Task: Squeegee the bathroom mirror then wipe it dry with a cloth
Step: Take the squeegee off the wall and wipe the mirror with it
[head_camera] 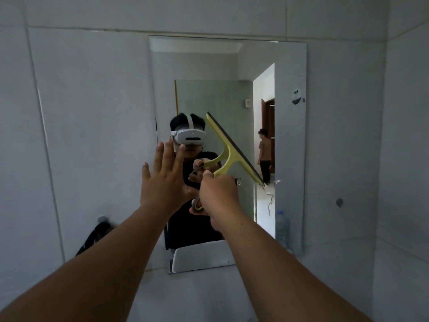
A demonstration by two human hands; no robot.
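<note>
A frameless rectangular mirror (287, 140) hangs on the grey tiled wall straight ahead. My right hand (218, 194) grips the handle of a yellow-green squeegee (232, 149). Its dark rubber blade runs diagonally from upper left to lower right, close to or against the middle of the glass. My left hand (162, 180) is raised with flat, spread fingers at the mirror's left edge and holds nothing. I see no cloth that I can identify.
A white shelf or basin edge (199, 259) sits below the mirror. Something dark hangs from a wall hook (102, 220) at lower left. A plastic bottle (282, 225) and a person standing in a doorway (264, 156) appear in the reflection.
</note>
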